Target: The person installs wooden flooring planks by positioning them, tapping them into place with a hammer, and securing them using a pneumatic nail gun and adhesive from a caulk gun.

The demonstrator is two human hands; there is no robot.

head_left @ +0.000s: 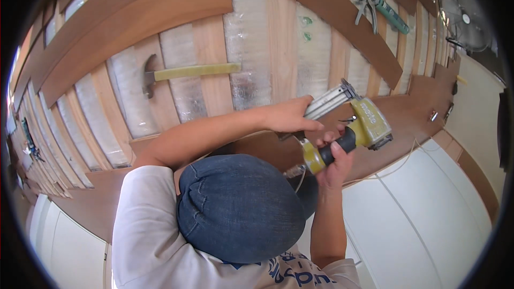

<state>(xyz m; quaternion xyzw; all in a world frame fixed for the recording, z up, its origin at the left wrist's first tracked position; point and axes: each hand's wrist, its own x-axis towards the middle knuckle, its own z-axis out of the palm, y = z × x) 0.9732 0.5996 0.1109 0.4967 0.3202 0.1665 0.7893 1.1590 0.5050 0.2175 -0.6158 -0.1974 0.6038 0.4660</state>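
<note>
A yellow air nail gun [372, 123] with a silver magazine [332, 99] is held in front of my bent knee. My right hand [336, 167] wraps round its black handle, fingers curled by the trigger. At the end of the magazine, my left hand [292, 115] grips with the thumb along the near side; some of its fingers are hidden. An air fitting [294, 171] sticks out from the handle's rear. Beyond my left forearm, a claw hammer [198, 70] with a yellow handle lies across the wooden battens.
Brown floorboards [144, 13] lie over pale battens [281, 43] with clear plastic sheeting between. A green caulking gun [391, 13] rests at the far right, near a wire-caged fan [466, 18]. A thin hose [393, 167] runs past white cabinet doors [412, 208]. My denim-covered knee [241, 208] fills the near middle.
</note>
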